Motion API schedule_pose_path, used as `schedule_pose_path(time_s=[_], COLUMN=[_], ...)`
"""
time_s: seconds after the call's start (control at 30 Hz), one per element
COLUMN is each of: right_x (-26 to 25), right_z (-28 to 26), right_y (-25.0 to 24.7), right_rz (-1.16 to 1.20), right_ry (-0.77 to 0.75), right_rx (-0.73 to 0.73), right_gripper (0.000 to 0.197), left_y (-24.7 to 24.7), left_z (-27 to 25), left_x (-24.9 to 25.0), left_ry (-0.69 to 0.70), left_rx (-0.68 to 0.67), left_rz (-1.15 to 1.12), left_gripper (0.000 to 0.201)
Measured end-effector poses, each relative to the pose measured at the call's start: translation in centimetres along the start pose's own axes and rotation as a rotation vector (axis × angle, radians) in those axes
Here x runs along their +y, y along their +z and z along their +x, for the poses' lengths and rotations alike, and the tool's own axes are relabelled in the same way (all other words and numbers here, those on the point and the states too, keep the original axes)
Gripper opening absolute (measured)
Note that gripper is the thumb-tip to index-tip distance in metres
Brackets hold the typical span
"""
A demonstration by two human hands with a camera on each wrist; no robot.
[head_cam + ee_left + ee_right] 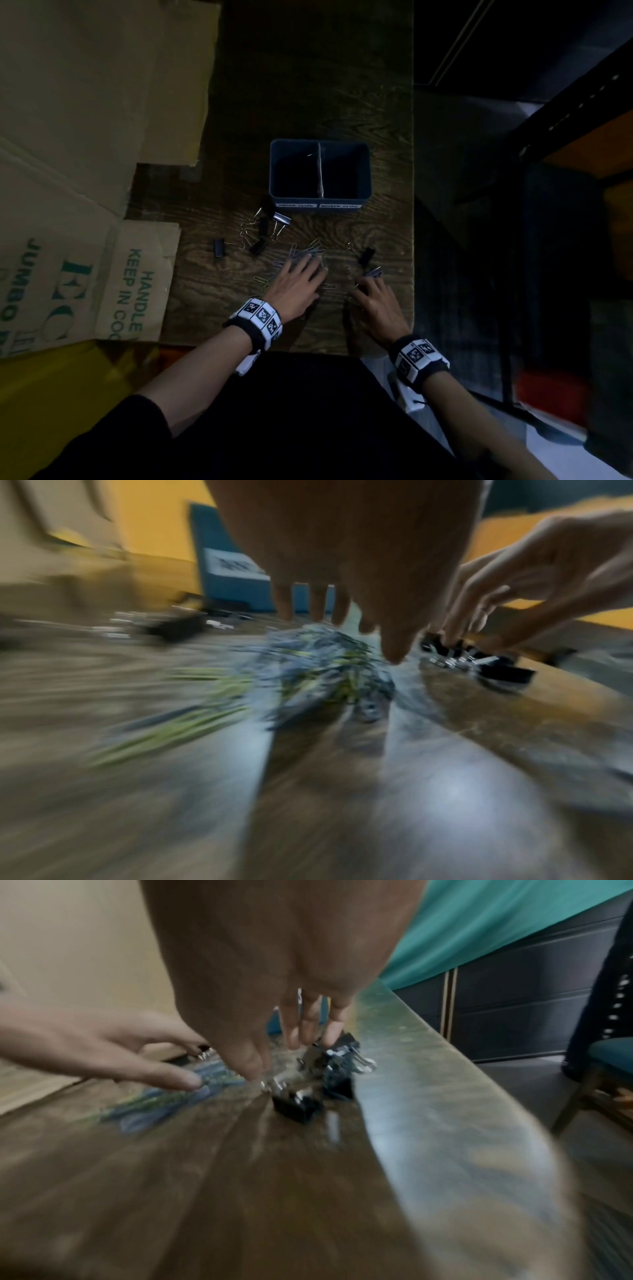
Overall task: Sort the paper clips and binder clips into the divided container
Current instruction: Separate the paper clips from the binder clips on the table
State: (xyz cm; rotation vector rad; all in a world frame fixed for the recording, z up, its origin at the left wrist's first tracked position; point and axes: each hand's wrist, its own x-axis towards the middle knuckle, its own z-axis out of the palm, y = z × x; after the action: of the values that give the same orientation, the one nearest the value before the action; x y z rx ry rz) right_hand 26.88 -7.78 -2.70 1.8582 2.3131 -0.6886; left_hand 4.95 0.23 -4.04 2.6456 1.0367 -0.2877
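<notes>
A blue divided container (320, 198) with two white labels stands mid-table. My left hand (310, 269) lies flat, fingers straight, over a pile of blue and yellow paper clips (310, 251); in the blurred left wrist view the left hand (342, 631) hovers just above the paper clip pile (322, 669). My right hand (368, 282) reaches down onto black binder clips (372, 273), near the table's right edge. In the right wrist view the right hand (291, 1056) has its fingertips (334, 1038) touching the binder clips (329, 1069); no firm grip shows.
More binder clips (258, 245) and loose paper clips lie left of the container's front. Cardboard boxes (85, 171) crowd the table's left side. The table's right edge (412, 240) drops off to a dark floor and shelving. A chair (603, 1069) stands beyond that edge.
</notes>
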Motion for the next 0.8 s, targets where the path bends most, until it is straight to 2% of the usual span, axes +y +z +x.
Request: schedule_pose_path(time_s=[0.1, 0.2, 0.27, 0.33, 0.37, 0.43, 0.53, 0.6, 0.67, 0.73, 0.8], right_x=[-0.8, -2.3, -2.8, -3.1, -3.2, -3.6, -4.9, -5.4, -5.3, -4.9, -4.4], right_z=[1.6, 3.9, 5.6, 7.1, 7.8, 8.8, 9.3, 9.4, 9.2, 8.8, 8.6], right_y=[-0.8, -2.1, -2.4, -2.2, -2.0, -1.5, -0.7, 0.0, 0.6, 0.4, -0.1], right_rz=[0.044, 0.111, 0.141, 0.122, 0.095, 0.027, 0.036, 0.11, 0.178, 0.241, 0.257], right_ry=[-0.008, -0.01, 0.018, 0.04, 0.04, 0.034, 0.036, 0.029, 0.015, 0.014, 0.045], right_rx=[0.066, 0.082, 0.004, -0.089, -0.128, -0.179, -0.138, -0.08, -0.037, 0.004, 0.016], right_gripper=[0.051, 0.06, 0.083, 0.109, 0.117, 0.119, 0.094, 0.072, 0.06, 0.057, 0.066], left_y=[-0.3, -0.1, -0.1, 0.0, 0.1, 0.3, 0.4, 0.5, 0.4, 0.1, -0.1], left_z=[-2.7, -6.0, -7.6, -8.2, -8.2, -7.5, -5.1, -3.5, -2.7, -2.7, -3.0], left_x=[-1.5, -3.2, -4.0, -4.3, -4.2, -3.6, -2.4, -1.7, -1.4, -1.3, -1.6], left_ry=[-0.148, -0.423, -0.614, -0.702, -0.705, -0.665, -0.617, -0.579, -0.547, -0.531, -0.548], left_rx=[0.067, 0.097, -0.002, -0.137, -0.178, -0.187, -0.128, -0.07, 0.002, 0.066, 0.096], left_rz=[-0.069, -0.205, -0.343, -0.435, -0.46, -0.531, -0.661, -0.654, -0.663, -0.677, -0.542], left_gripper=[0.066, 0.08, 0.097, 0.112, 0.116, 0.114, 0.093, 0.076, 0.063, 0.057, 0.06])
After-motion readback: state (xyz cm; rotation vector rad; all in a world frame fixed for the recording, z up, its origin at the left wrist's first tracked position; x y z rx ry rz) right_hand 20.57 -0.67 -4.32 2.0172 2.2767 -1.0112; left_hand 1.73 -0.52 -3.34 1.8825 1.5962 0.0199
